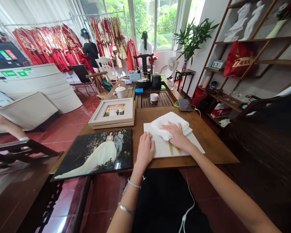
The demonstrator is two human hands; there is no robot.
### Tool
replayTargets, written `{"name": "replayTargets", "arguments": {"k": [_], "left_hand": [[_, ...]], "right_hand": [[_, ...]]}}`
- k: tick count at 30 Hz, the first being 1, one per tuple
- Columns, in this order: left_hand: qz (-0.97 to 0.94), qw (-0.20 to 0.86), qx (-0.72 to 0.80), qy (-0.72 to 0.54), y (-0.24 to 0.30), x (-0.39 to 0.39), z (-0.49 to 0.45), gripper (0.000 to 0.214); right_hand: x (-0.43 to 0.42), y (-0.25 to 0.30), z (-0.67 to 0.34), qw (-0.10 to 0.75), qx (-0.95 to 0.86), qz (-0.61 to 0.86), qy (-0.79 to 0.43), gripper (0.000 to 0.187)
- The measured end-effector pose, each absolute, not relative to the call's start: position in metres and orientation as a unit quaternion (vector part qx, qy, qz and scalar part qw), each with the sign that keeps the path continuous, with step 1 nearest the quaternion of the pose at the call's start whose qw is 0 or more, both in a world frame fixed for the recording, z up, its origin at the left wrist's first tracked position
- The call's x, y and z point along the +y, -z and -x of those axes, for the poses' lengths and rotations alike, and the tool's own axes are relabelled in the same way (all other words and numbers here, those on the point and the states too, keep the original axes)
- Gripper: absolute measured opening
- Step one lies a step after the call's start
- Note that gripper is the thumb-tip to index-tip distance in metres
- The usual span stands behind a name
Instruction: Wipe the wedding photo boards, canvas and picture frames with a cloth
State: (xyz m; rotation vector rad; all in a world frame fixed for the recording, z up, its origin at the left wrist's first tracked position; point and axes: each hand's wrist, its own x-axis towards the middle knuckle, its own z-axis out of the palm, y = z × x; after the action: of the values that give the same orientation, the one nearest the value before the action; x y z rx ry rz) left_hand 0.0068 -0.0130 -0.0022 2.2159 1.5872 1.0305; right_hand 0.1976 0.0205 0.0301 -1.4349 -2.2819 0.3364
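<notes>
A white board (194, 145) lies flat at the front edge of the wooden table. Across its upper part is spread a white cloth (171, 121), a towel by its look. My right hand (176, 132) rests flat on the cloth with its fingers spread. Below that palm, two pointed gold shapes (170, 148) show on the board; their upper ends are hidden. My left hand (146, 147) is at the board's left edge, its fingers bent and close together against it. Left of this hand lies a glossy wedding photo panel (99, 152).
Stacked pale wooden picture frames (111, 113) stand behind the panel. Further back are a lidded white mug (120, 92), a tea tray (145, 100) with a white cup (154, 97), and a phone on a cable (186, 104). Two people stand near clothes racks; another person's arm shows at left.
</notes>
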Motion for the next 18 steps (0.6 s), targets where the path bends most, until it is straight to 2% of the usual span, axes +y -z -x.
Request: {"name": "replayTargets", "arguments": {"k": [10, 18], "left_hand": [[-0.758, 0.111, 0.53, -0.363, 0.005, -0.011, -0.008, 0.026], [-0.756, 0.106, 0.529, -0.37, 0.005, -0.012, -0.008, 0.023]], "right_hand": [[-0.07, -0.034, -0.227, 0.161, -0.887, 0.423, -0.094, 0.073], [-0.051, -0.032, -0.227, 0.16, -0.875, 0.452, -0.062, 0.071]]}}
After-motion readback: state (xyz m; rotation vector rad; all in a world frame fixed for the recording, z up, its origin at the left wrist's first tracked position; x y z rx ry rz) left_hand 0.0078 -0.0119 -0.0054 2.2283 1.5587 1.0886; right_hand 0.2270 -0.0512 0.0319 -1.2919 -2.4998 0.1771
